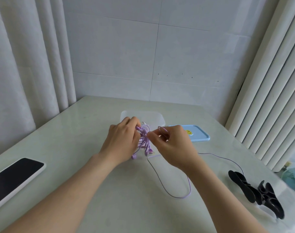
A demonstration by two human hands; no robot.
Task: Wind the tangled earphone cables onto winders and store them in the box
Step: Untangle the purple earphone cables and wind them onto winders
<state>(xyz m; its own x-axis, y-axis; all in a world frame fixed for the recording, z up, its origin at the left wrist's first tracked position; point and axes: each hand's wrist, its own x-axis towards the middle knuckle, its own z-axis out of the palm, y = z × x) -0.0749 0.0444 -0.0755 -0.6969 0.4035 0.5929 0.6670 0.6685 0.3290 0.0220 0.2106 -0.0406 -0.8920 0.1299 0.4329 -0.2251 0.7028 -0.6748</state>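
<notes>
My left hand (121, 140) grips the purple tangle (144, 142); my right hand (173, 145) pinches one loop (162, 130). It looks light, limp and snag-prone, so I'd hold near knots.

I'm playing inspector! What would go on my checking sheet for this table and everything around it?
Surface: pale glossy table.
Job's things: purple earphone tangle; open clear box behind the hands; blue lid beside it; black winders at right.
Clutter: phone, screen dark, at left.
Grippers: left hand grips the tangle; right hand pinches a loop of it.
Cables: loose strand trails toward the winders.
Surroundings: curtain, tiled wall, ribbed white panel.
</notes>
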